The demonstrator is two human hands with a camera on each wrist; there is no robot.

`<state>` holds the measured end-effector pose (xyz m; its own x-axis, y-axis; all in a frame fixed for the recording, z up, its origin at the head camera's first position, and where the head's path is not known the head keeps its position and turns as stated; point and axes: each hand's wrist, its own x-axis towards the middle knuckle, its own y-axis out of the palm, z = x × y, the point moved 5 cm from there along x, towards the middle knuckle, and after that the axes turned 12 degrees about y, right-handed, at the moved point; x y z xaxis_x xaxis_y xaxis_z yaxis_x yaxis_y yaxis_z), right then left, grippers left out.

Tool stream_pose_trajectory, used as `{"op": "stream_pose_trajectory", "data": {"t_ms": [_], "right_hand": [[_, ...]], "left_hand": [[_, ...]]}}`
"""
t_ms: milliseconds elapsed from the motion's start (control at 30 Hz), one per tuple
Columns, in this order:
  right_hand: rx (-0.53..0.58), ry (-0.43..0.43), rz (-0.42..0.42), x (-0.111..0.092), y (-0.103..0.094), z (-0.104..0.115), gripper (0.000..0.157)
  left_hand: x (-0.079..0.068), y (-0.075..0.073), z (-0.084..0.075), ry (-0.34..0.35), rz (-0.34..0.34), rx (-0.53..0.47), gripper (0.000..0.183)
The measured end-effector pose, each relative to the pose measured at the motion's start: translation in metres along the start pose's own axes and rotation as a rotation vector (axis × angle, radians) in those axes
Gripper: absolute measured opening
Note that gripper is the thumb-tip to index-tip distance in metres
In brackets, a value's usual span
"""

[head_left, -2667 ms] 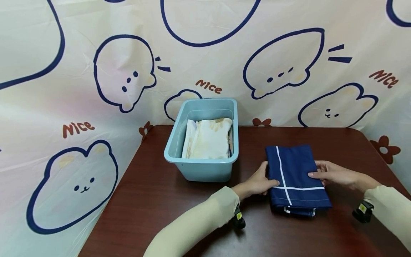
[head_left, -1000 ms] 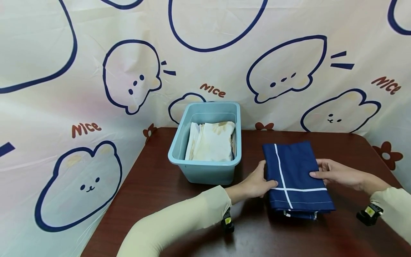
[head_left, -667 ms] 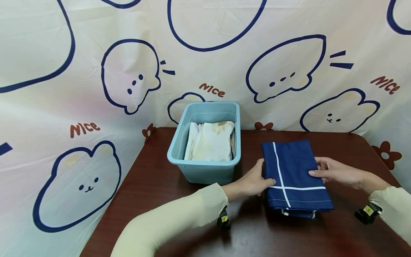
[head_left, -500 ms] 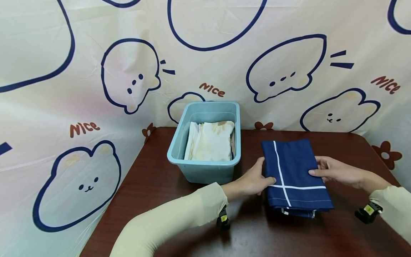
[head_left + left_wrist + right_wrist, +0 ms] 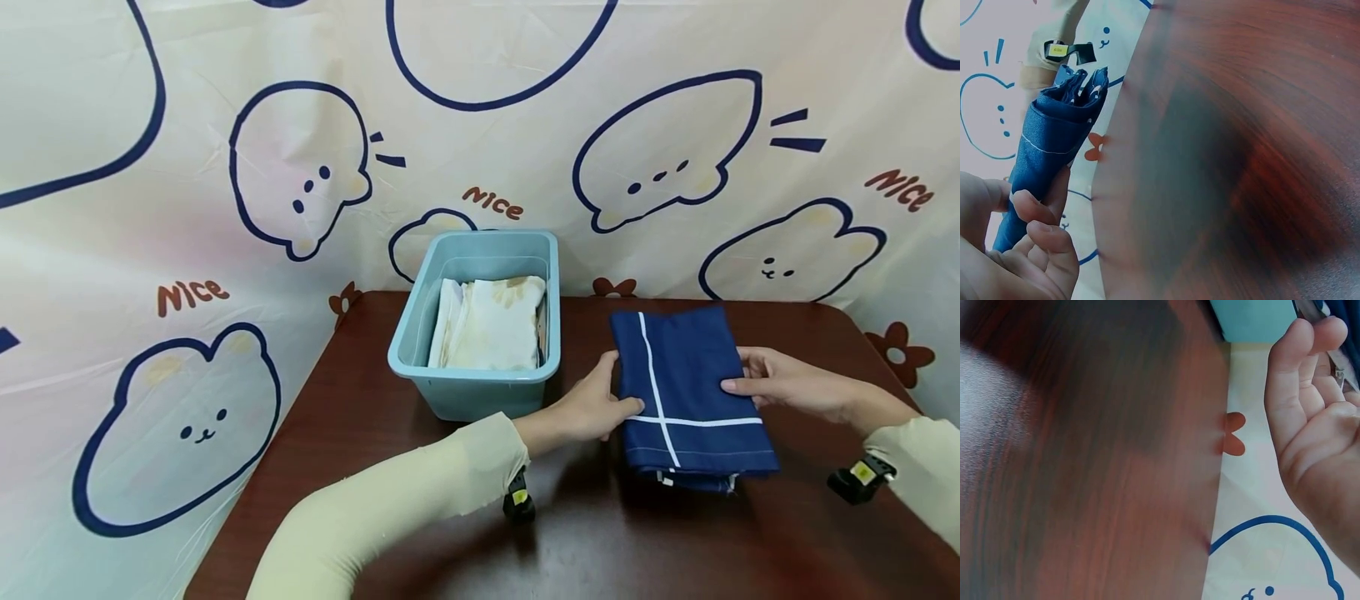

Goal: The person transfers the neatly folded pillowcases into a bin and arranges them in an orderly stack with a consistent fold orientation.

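A folded navy cloth (image 5: 690, 375) with crossing white stripes is held between both hands, right of the light blue bin (image 5: 480, 392). My left hand (image 5: 588, 406) grips its left edge, thumb on top and the other fingers partly hidden beneath. On the opposite edge, my right hand (image 5: 787, 385) pinches it with the thumb on the upper face. In the left wrist view the cloth (image 5: 1047, 137) shows its thick, layered folds end-on, with the dark table beyond. Only a strip of the cloth (image 5: 1350, 331) shows past the curled fingers in the right wrist view.
Folded white fabric (image 5: 495, 325) with tan patches lies in the bin, which stands at the back of the dark wooden table (image 5: 360, 400). A cartoon-printed sheet (image 5: 480, 150) hangs directly behind the table. Wrist cameras (image 5: 519, 500) sit at both cuffs.
Both hands have raised the navy cloth a little and shifted it toward the table's back, keeping their hold. The bin stays in place; the head view has shifted slightly.
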<state>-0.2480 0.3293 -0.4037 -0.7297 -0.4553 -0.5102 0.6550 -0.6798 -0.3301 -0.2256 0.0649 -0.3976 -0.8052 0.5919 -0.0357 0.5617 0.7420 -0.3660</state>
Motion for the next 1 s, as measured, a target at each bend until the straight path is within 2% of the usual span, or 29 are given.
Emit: {"op": "stream_pose_trajectory", "data": {"t_ms": [233,567,800,1000], "right_hand": [[-0.03,0.014,-0.045,-0.001,-0.005,0.006,0.048],[-0.022,0.022,-0.029,-0.003,-0.007,0.016,0.058],[-0.045,0.031,-0.104,-0.001,-0.008,0.024,0.052],[-0.021,0.004,-0.075,-0.002,-0.006,0.036,0.046]], "left_hand": [[0.001,-0.004,-0.006,0.003,0.001,0.02,0.074],[-0.001,-0.013,-0.013,0.023,0.041,0.04,0.075],[-0.001,-0.02,-0.02,0.063,0.034,0.052,0.071],[-0.001,-0.027,-0.026,0.089,0.029,0.069,0.071]]}}
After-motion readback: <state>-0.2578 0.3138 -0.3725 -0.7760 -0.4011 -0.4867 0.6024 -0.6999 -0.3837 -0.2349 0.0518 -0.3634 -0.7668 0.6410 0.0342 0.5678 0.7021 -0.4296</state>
